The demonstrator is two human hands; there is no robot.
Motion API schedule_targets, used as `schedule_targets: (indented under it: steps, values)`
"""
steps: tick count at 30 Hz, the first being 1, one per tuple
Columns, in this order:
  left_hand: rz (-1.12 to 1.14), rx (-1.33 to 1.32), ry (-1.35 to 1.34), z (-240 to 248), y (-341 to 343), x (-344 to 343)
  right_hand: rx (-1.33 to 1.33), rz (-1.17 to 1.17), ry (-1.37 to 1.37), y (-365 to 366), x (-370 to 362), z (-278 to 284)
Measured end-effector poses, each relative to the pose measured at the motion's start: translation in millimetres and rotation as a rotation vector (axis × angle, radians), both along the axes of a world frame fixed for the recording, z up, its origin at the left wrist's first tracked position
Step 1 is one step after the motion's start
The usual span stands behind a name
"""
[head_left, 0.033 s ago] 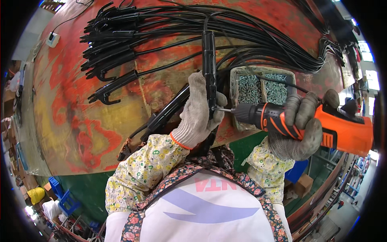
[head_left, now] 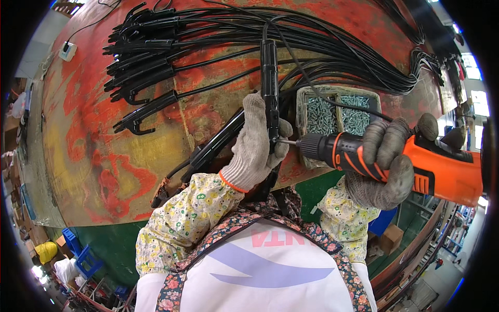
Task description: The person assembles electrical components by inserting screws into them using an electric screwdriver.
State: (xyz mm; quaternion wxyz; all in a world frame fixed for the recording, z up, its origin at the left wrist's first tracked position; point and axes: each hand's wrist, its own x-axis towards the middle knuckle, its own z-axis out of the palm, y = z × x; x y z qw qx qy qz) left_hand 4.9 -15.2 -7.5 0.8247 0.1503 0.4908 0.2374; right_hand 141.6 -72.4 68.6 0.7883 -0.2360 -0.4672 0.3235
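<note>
My left hand (head_left: 254, 143), in a grey knitted glove, is closed round a black welding electrode holder (head_left: 269, 78) that stands lengthwise in front of me, its cable leading away at the far end. In my right hand (head_left: 387, 161), also gloved, is an orange and black power screwdriver (head_left: 442, 169), lying level and pointing left. Its thin bit (head_left: 287, 141) meets the holder's side beside my left fingertips; the exact contact spot is too small to make out. Another black electrode holder (head_left: 221, 140) lies slanted on the table, just left of my left hand and partly behind it.
Several black electrode holders (head_left: 143, 67) lie stacked at the far left, their black cables (head_left: 343, 49) sweeping right. A two-part tray (head_left: 337, 89) of small screws (head_left: 322, 115) sits behind the screwdriver. A dark cord (head_left: 306, 78) crosses above the tray. The worn red table (head_left: 119, 171) has its near edge below.
The screwdriver and my right hand have shifted very slightly, the tool's rear tilting a little downward. The dark cord above the screw tray has swung. My left hand holds its place.
</note>
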Motion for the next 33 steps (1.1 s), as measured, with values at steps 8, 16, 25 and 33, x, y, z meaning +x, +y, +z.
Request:
schedule_targets:
  steps: [8,16,25,33]
  values:
    - [0.041,-0.043,-0.045,2,0,0,-0.146,0.087,-0.051,4,-4,9]
    - [0.039,-0.106,-0.124,5,0,3,-0.295,0.111,-0.097,9,-3,16]
    - [-0.086,-0.041,-0.149,-6,3,-11,-0.321,-0.097,-0.058,15,10,33]
    - [-0.133,0.278,-0.164,5,-2,-7,-0.138,-0.650,-0.261,4,130,-3]
